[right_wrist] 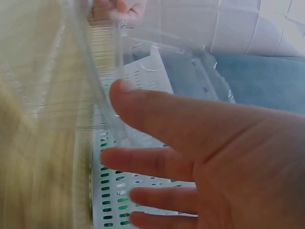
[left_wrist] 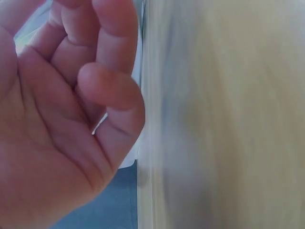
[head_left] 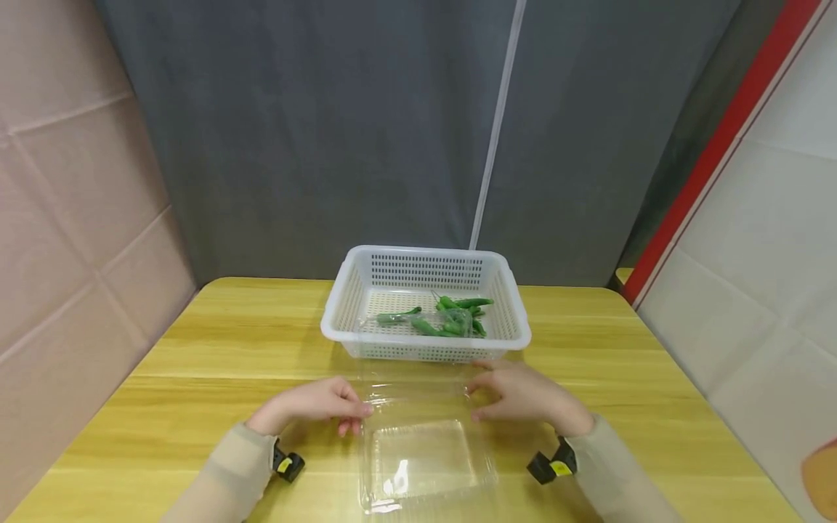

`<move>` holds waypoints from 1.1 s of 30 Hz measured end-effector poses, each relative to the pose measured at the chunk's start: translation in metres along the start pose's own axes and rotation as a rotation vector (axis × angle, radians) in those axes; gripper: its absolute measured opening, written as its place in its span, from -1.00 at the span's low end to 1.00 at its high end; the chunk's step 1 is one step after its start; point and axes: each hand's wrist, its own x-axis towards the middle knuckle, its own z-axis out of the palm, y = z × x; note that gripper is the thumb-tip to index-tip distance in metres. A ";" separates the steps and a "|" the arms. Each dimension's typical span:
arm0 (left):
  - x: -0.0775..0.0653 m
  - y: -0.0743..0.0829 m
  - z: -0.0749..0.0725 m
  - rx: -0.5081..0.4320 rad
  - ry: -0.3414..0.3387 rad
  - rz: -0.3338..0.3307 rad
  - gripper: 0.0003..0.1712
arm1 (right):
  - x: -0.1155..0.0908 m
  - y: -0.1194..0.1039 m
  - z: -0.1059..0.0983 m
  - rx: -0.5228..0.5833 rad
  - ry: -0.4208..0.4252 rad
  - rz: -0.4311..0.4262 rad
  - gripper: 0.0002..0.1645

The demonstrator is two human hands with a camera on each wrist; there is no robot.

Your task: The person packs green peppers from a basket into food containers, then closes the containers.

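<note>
A clear plastic clamshell box (head_left: 428, 454) lies unfolded in front of me, its base near the table's front. Its see-through lid (head_left: 415, 367) tilts up and overlaps the basket's front in the head view. My left hand (head_left: 330, 403) pinches the box's left edge by the hinge between thumb and finger; the other fingers curl inward in the left wrist view. At the right edge is my right hand (head_left: 519, 392). In the right wrist view, its thumb (right_wrist: 157, 112) and fingers reach out straight beside the clear plastic.
A white slotted basket (head_left: 336, 312) stands behind the box, with several green chili peppers (head_left: 458, 316) inside. The yellow wooden table (head_left: 248, 341) ends at a grey curtain (head_left: 314, 145). Pale panels flank it left and right.
</note>
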 end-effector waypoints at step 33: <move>-0.012 -0.013 -0.016 -0.138 0.133 -0.062 -0.52 | 0.008 -0.008 0.015 0.013 0.036 -0.049 -0.60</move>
